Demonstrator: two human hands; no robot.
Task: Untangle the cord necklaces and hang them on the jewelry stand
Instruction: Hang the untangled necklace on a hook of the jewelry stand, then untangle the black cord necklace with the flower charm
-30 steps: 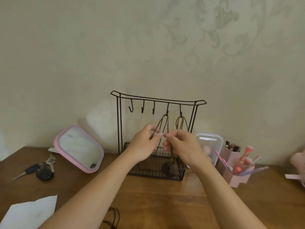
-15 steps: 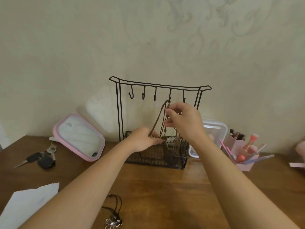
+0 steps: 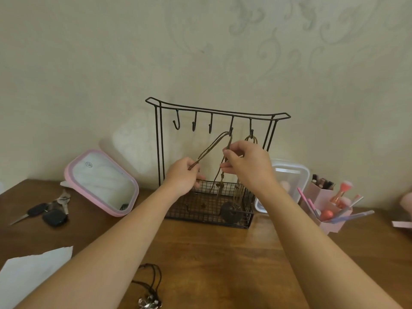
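Step in hand: hanging. My left hand [image 3: 182, 175] pinches one strand of the brown cord necklace [image 3: 208, 150], my right hand [image 3: 246, 167] the other. Its loop sits over a hook [image 3: 231, 130] of the jewelry stand [image 3: 159, 152], just above my right hand. Judged next: let go gently, then take the black cord necklace [image 3: 152, 283] lying on the table [image 3: 223, 253] nearer me.
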